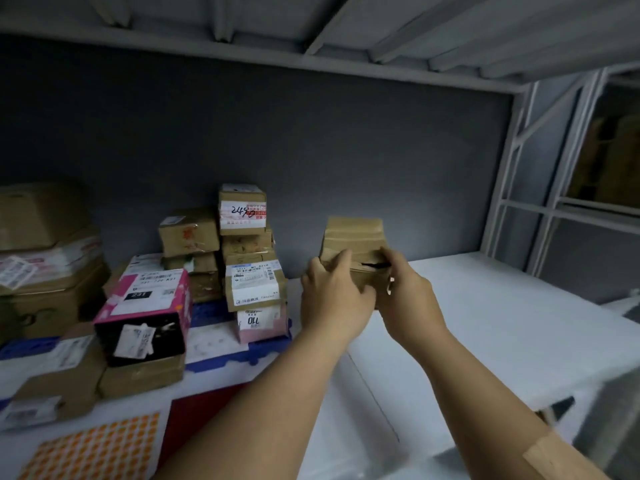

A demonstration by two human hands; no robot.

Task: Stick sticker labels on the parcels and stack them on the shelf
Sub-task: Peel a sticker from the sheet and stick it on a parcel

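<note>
While left hand [332, 292] and right hand [405, 289] both grip the taped cardboard parcel [353, 244] above the white shelf [485, 306], torn tape may let it slip.

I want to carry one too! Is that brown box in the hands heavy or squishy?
Probably light: the brown box is small. The left hand and right hand hold it up. It looks fairly stiff cardboard, though its taped top looks creased. It likely won't roll.

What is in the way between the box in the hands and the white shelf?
Nothing visible. Both hands, left hand and right hand, hold the brown box over a bare part of the white shelf. The stacked parcels stand apart to the left.
</note>
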